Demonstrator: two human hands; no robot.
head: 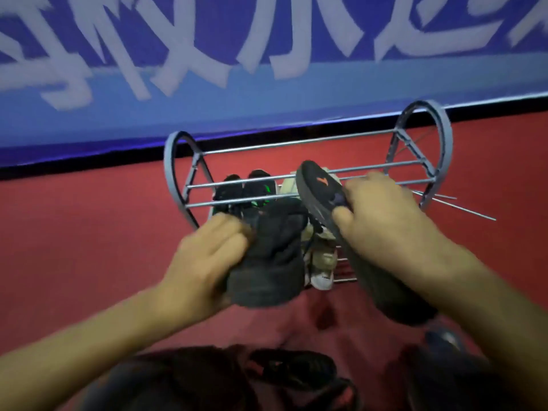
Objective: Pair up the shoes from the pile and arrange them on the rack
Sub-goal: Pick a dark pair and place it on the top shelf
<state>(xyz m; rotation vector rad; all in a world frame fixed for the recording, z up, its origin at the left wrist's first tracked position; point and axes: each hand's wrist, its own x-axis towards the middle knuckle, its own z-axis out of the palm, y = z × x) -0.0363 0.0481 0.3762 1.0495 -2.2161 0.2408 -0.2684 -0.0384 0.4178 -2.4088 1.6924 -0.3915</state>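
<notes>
A grey metal shoe rack (296, 143) stands on the red floor against the wall. My left hand (204, 262) grips a dark shoe (272, 262) by its side, just in front of the rack. My right hand (382, 215) grips a second dark shoe (320, 188), tilted sole-up so an orange mark shows, with its toe over the rack's upper bars. On the lower shelf sits a black pair with green accents (255, 188) at the left, and beside it a beige and white pair (323, 262).
A blue banner with white lettering (267, 54) hangs behind the rack. Dark shoes of the pile (296, 369) lie on the red floor (74, 232) near the bottom edge. Thin loose rods (462, 207) stick out at the rack's right end.
</notes>
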